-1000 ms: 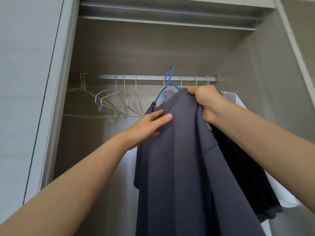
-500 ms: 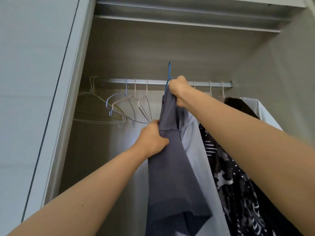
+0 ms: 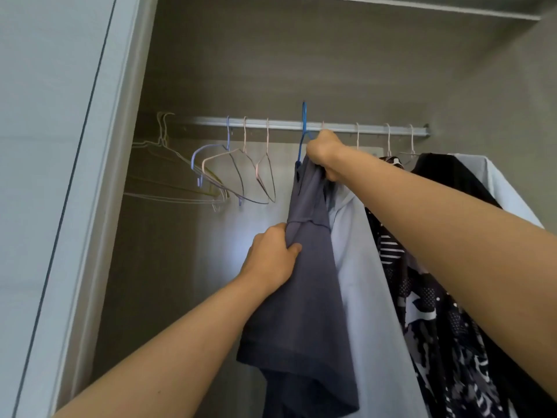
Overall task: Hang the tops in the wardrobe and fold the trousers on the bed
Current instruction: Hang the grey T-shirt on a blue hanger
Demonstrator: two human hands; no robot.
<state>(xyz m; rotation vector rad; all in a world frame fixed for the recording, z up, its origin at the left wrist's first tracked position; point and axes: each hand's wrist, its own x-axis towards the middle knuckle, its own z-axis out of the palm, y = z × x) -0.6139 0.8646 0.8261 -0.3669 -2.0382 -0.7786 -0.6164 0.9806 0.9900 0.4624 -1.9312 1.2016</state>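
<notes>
Grey top on blue hanger, head view: hook is up at the wardrobe rail, can't tell if seated. Right hand grips hanger neck and collar; left hand pinches the shoulder fabric. Best to drop the hook fully over the rail before loosening, with the left steadying the cloth.

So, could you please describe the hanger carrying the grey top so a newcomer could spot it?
Find the metal rail across the wardrobe. Near its middle, the right hand grips a hanger at the neck of the grey top. It alone is bright blue, its hook poking above the rail.
</notes>
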